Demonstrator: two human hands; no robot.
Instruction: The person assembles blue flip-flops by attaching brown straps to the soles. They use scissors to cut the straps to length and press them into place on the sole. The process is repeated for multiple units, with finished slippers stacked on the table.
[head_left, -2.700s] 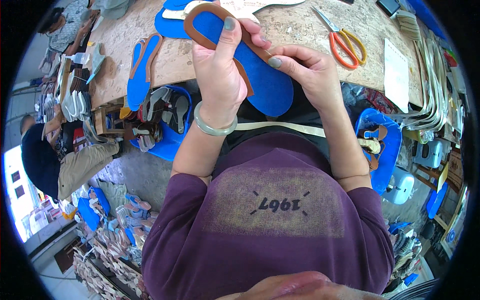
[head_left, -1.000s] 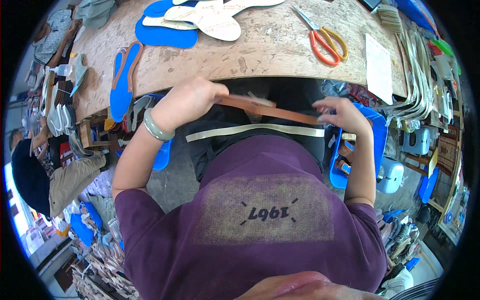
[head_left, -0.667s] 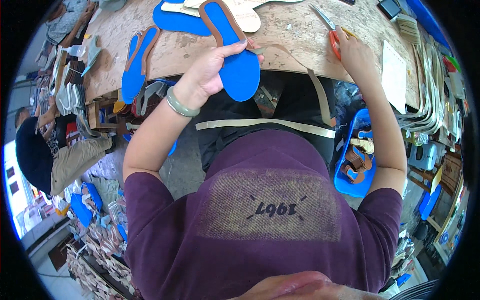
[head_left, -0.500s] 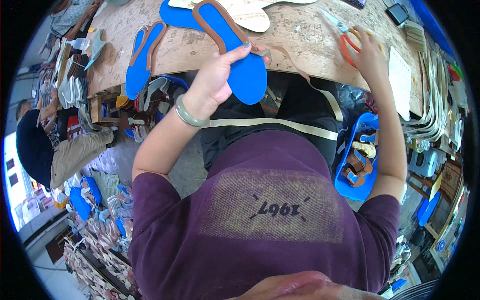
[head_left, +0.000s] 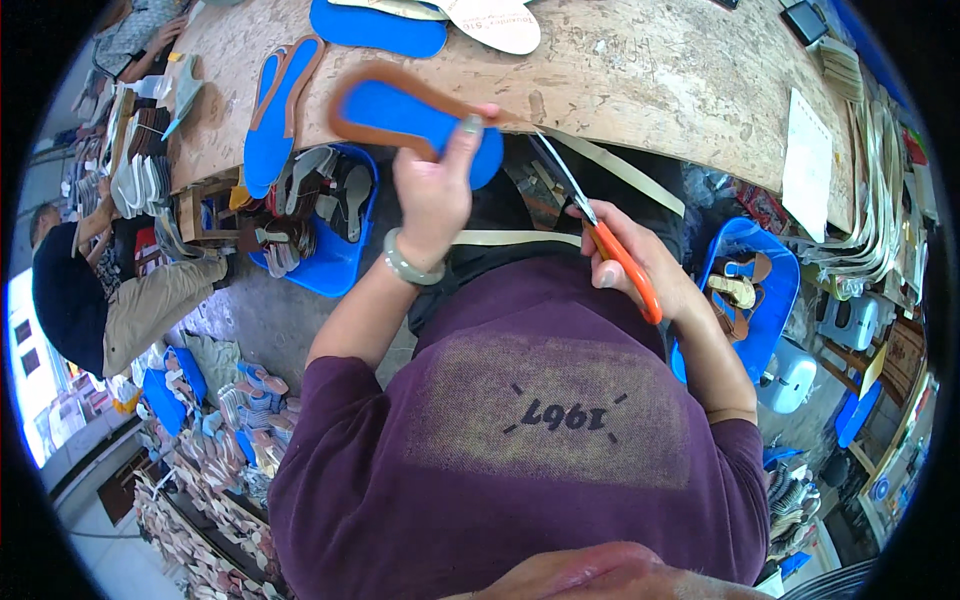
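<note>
My left hand (head_left: 436,192) is closed on a blue insole (head_left: 385,115) with brown trim along its edge, held over the table's front edge and blurred at its far end. From the trim a thin strip (head_left: 630,176) runs off to the right, pale where it hangs over my lap. Scissors (head_left: 632,268) with orange handles are gripped in my right hand (head_left: 655,262). Their blades point up and left, the tips close to the strip beside the insole; whether they touch it I cannot tell. Another trimmed blue insole (head_left: 270,150) lies at the table's left edge.
The worn wooden table (head_left: 640,75) carries a plain blue insole (head_left: 375,30), pale insoles (head_left: 495,25) and a white sheet (head_left: 806,165). Blue bins (head_left: 335,265) with shoe parts stand below on both sides. Bundled strips (head_left: 870,210) hang at right. Another person (head_left: 85,270) is at far left.
My right hand has picked up the scissors from the table and brought them to the strip near the insole. The left hand has tilted the insole over to the left.
</note>
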